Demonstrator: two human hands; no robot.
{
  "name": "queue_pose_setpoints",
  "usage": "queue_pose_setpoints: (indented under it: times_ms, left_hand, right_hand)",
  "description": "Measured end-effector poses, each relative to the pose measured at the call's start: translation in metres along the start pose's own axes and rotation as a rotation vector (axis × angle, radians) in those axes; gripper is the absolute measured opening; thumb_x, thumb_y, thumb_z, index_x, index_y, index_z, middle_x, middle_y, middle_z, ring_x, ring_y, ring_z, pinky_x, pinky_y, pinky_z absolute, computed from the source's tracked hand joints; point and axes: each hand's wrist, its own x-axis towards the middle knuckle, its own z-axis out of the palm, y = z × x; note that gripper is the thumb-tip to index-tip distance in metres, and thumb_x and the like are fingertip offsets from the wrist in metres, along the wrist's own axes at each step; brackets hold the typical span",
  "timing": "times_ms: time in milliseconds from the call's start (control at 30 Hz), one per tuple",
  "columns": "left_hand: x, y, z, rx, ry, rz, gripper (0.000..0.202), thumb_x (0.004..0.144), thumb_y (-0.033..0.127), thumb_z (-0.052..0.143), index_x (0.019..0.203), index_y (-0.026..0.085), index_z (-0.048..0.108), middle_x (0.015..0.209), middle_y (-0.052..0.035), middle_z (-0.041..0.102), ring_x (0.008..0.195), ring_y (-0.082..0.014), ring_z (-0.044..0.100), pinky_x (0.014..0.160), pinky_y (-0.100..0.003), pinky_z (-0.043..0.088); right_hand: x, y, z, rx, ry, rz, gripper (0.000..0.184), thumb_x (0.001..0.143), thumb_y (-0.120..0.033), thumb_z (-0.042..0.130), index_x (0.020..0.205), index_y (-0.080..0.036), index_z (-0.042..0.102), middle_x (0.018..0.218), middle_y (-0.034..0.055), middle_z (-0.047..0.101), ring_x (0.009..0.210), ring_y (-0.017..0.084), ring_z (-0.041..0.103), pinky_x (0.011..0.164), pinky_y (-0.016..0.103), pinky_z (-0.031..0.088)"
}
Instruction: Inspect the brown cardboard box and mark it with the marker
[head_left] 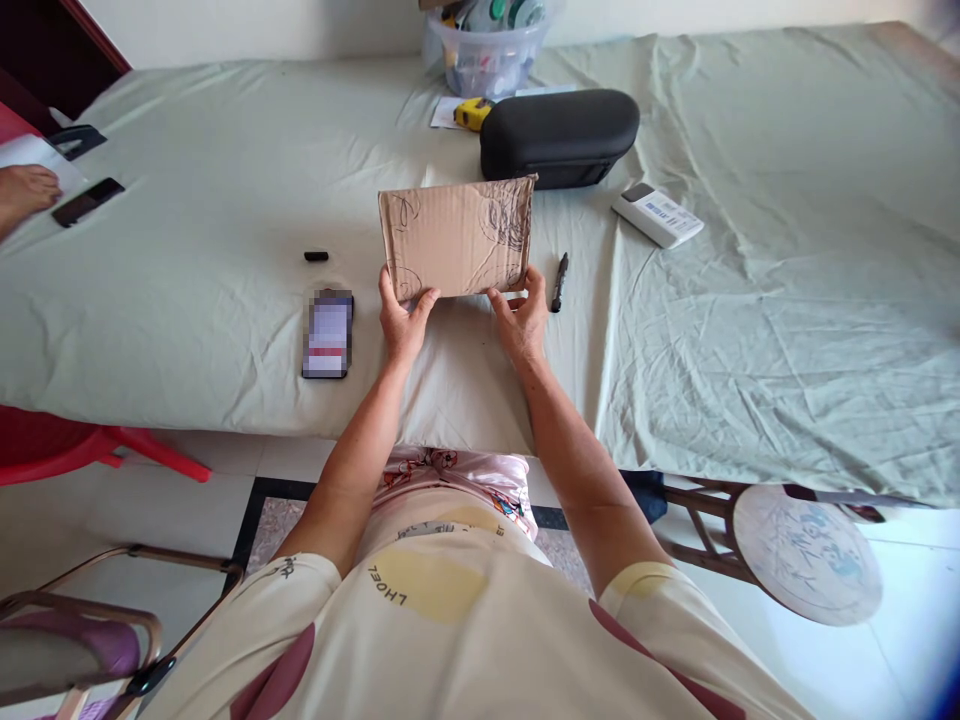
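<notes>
I hold a brown cardboard sheet [457,238] with black pen drawings upright above the pale green cloth-covered table [210,200]. My left hand [403,318] grips its lower left corner, thumb in front. My right hand [523,318] grips its lower right corner. A black marker pen [559,281] lies just right of my right hand. Its black cap [316,256] rests to the left of the cardboard.
A phone [328,333] lies left of my left hand. Behind the cardboard are a black case [559,135], a yellow tape measure [472,114], a clear tub [486,55] and a white device [658,214]. Another person's hand [26,192] and phone [88,201] are far left. A stool [806,552] stands right.
</notes>
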Motion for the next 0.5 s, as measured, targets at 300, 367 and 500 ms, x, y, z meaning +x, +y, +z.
queue_pose_setpoints:
  times_ms: [300, 367, 500]
  left_hand:
    - [-0.0026, 0.0010, -0.0005, -0.052, -0.005, -0.033, 0.116, 0.085, 0.079, 0.076, 0.172, 0.031, 0.016, 0.177, -0.0170, 0.038, 0.159, -0.0319, 0.050, 0.122, -0.045, 0.055]
    - [-0.0032, -0.0005, -0.0007, -0.079, 0.003, -0.018, 0.117, 0.083, 0.080, 0.077, 0.171, 0.030, 0.020, 0.174, -0.0177, 0.043, 0.153, -0.0318, 0.057, 0.120, -0.044, 0.056]
    - [-0.0032, -0.0045, 0.0020, -0.083, 0.033, 0.019, 0.116, 0.081, 0.079, 0.080, 0.169, 0.025, 0.027, 0.168, -0.0199, 0.050, 0.150, -0.0323, 0.059, 0.120, -0.043, 0.056]
  right_hand:
    - [-0.0027, -0.0020, -0.0023, 0.022, 0.010, 0.021, 0.086, 0.086, -0.075, 0.073, 0.154, -0.027, 0.048, 0.138, 0.0136, 0.067, 0.080, 0.018, 0.069, 0.080, 0.045, 0.066]
    - [-0.0034, -0.0021, -0.0021, 0.041, 0.017, 0.013, 0.085, 0.086, -0.075, 0.073, 0.152, -0.026, 0.049, 0.136, 0.0132, 0.068, 0.077, 0.016, 0.067, 0.078, 0.042, 0.065]
    - [-0.0023, -0.0005, -0.0005, 0.056, 0.033, -0.033, 0.082, 0.088, -0.075, 0.070, 0.150, -0.024, 0.052, 0.131, 0.0130, 0.069, 0.084, 0.017, 0.068, 0.076, 0.037, 0.064]
